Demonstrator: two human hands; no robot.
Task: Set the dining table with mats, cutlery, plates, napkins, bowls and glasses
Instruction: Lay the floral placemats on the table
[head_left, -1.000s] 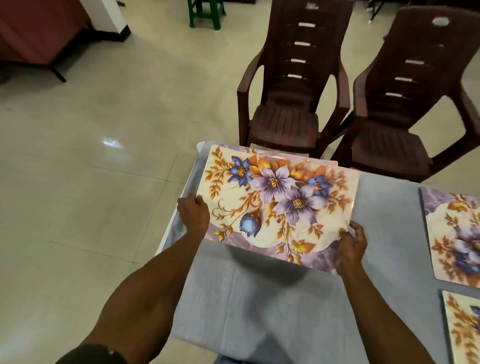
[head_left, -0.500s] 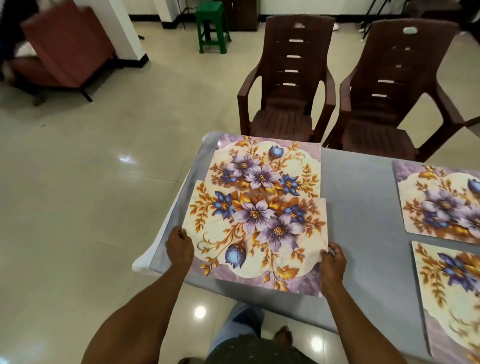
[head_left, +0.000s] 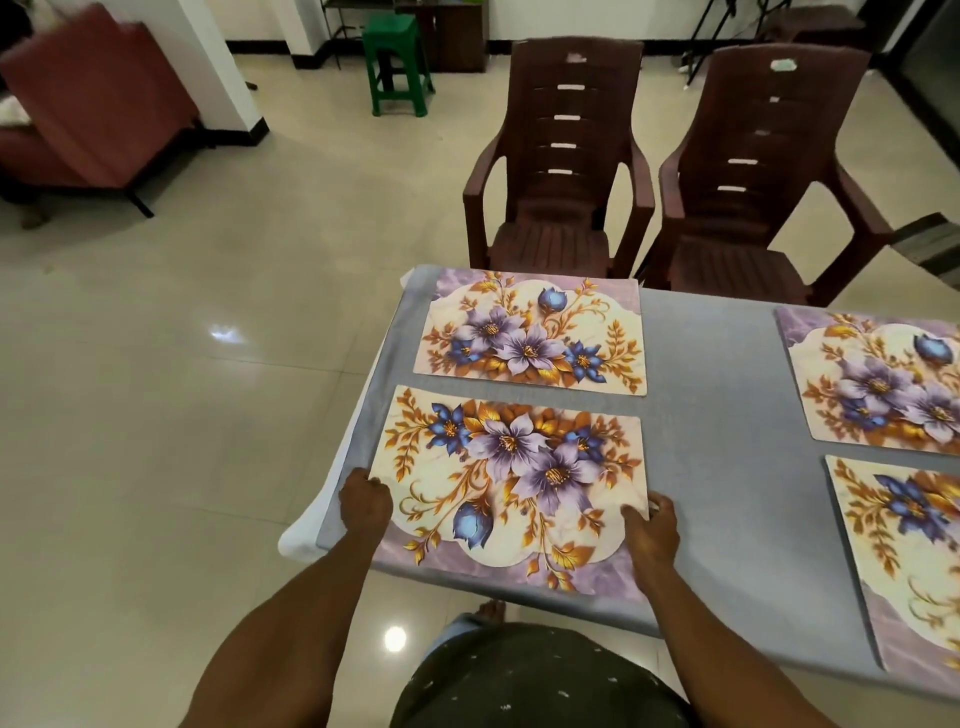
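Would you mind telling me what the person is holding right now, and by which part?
The near floral placemat, lying on the table: the left hand grips its left edge, the right hand its right edge.

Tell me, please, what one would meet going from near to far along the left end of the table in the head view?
Left hand and right hand gripping the near mat → far mat → left brown chair beyond the table.

place: home dining room | evidence: grey-clothed dining table (head_left: 727, 374) with floral placemats (head_left: 535, 332); two brown plastic armchairs (head_left: 561, 171); green plastic stool (head_left: 397, 62); red sofa (head_left: 88, 109); glossy cream floor tiles (head_left: 182, 389)
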